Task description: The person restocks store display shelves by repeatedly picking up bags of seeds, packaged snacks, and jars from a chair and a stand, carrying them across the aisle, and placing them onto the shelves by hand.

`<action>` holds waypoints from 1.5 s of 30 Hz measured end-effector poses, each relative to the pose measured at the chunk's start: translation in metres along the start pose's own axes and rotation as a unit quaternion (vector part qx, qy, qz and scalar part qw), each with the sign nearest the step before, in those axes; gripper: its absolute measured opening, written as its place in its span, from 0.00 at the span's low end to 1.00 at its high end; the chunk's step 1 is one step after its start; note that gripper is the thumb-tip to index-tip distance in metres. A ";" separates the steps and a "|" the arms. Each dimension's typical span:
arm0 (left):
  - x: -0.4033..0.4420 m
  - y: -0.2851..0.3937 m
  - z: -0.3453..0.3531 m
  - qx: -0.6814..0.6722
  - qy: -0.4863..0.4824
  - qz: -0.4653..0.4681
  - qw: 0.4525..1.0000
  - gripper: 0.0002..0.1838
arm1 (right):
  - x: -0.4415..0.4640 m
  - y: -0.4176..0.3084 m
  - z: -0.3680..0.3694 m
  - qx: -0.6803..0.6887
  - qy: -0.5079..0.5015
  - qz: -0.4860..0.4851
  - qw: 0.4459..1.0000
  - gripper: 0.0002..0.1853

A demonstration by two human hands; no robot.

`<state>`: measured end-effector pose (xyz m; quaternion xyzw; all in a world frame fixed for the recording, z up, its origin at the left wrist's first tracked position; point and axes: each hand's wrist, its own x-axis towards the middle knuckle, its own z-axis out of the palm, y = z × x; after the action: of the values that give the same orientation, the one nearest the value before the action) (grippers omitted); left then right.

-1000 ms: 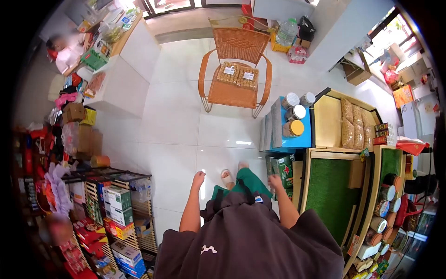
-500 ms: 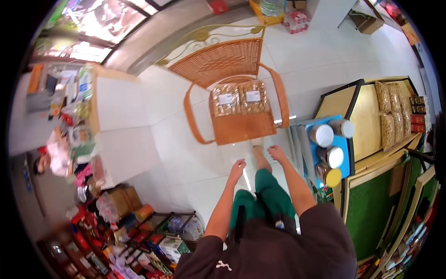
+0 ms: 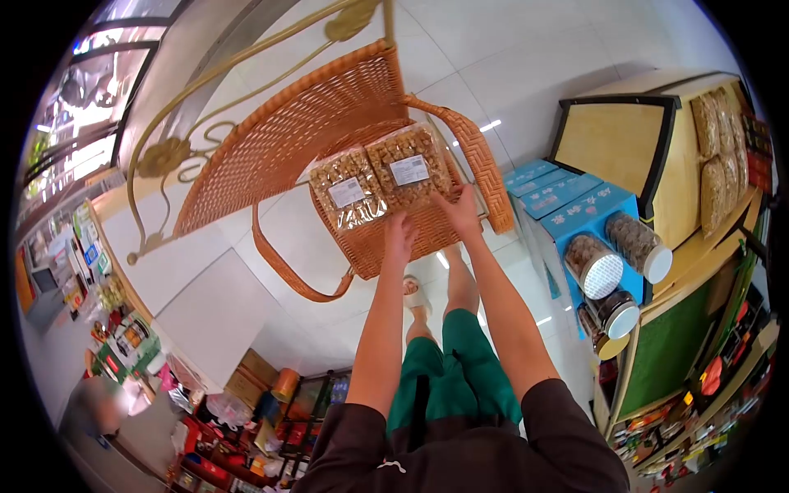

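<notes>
Two clear plastic bags of brown, nut-like pieces with white labels lie side by side on the seat of a woven orange-brown chair [image 3: 378, 255]. My left hand [image 3: 400, 233] is over the front of the seat, close to the lower edges of the left bag [image 3: 345, 193] and the right bag [image 3: 407, 170]. It holds nothing, and its fingers are loosely stretched. My right hand [image 3: 459, 210] is at the lower right corner of the right bag, fingers apart. Its fingertips reach the bag's edge, without a visible grip.
To the right, several lidded jars [image 3: 593, 264] stand on blue boxes [image 3: 588, 205] beside a wooden display stand [image 3: 612, 135]. Packed bags [image 3: 715, 156] lie on the stand. A white counter [image 3: 215, 308] is at left, and a person [image 3: 99, 407] is beyond at lower left.
I have come closer to the chair, which now appears larger. Both hands have moved forward from in front of the seat to the near edges of the bags. The bags remain on the seat.
</notes>
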<state>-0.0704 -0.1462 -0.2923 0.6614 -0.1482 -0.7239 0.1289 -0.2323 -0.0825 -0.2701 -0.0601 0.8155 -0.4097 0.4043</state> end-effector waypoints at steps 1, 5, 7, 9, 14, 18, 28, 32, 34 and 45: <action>-0.003 0.004 0.002 0.010 -0.008 0.000 1.000 0.25 | -0.002 -0.007 0.001 0.007 0.011 0.001 1.000 0.35; -0.029 0.010 0.000 0.018 -0.067 0.001 0.998 0.28 | 0.009 0.048 0.034 0.016 0.035 -0.057 0.998 0.34; -0.049 0.019 -0.001 0.047 -0.039 0.013 0.998 0.31 | 0.001 0.040 0.031 -0.057 0.067 -0.080 0.993 0.34; -0.065 0.022 -0.010 0.042 -0.030 0.042 0.998 0.33 | -0.031 0.023 0.032 -0.179 0.149 -0.073 0.970 0.35; -0.064 0.039 -0.038 0.122 -0.100 0.068 0.985 0.37 | -0.072 -0.012 0.013 0.096 0.048 0.035 0.994 0.37; -0.102 0.043 -0.090 0.005 -0.251 -0.065 0.966 0.39 | -0.153 0.022 0.025 0.258 0.156 -0.088 0.949 0.32; -0.338 0.014 -0.142 0.401 -0.401 -0.300 0.767 0.31 | -0.516 0.038 -0.066 0.319 0.139 0.035 0.937 0.28; -0.376 -0.056 -0.121 0.504 -0.466 -0.261 0.679 0.28 | -0.615 0.065 -0.097 0.497 0.238 0.026 0.834 0.26; -0.416 -0.093 -0.107 0.515 -0.493 -0.203 0.671 0.26 | -0.642 0.094 -0.105 0.549 0.275 0.024 0.788 0.26; -0.590 -0.383 -0.063 0.641 -0.614 -0.153 0.435 0.31 | -0.825 0.248 -0.196 0.702 0.482 -0.097 0.516 0.34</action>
<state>0.0500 0.4301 0.0977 -0.0517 -0.5059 -0.6457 -0.5697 0.2363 0.5563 0.1214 0.3713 0.3221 -0.8516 -0.1819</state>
